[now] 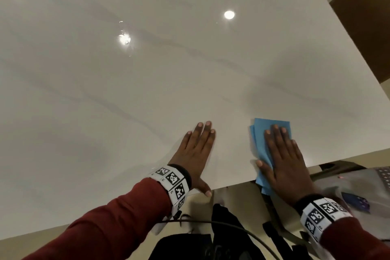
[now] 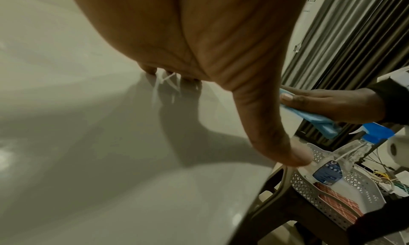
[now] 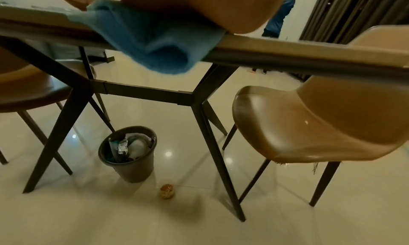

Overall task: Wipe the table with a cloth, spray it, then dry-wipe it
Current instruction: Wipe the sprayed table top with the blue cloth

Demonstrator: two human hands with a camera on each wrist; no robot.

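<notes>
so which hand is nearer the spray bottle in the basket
Right. The right hand presses the blue cloth just above the spray bottle; the left hand lies flat farther along the table.

Table [image 1: 147,74]: white, faint grey veining. Cloth [image 1: 261,133]: plain blue. Sleeves [image 1: 109,224]: dark red. Wristbands [image 1: 173,181]: black-and-white squares. Chair [image 3: 309,122]: tan-brown. Bin [image 3: 132,168]: dark grey.

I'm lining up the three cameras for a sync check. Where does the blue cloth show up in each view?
Head: blue cloth at lower right, flat under the right hand, overhanging the table's near edge.
Left wrist: blue cloth at middle right, beneath the right hand.
Right wrist: blue cloth at upper centre, drooping over the table edge.
Shared landmark: that near table edge.
</notes>
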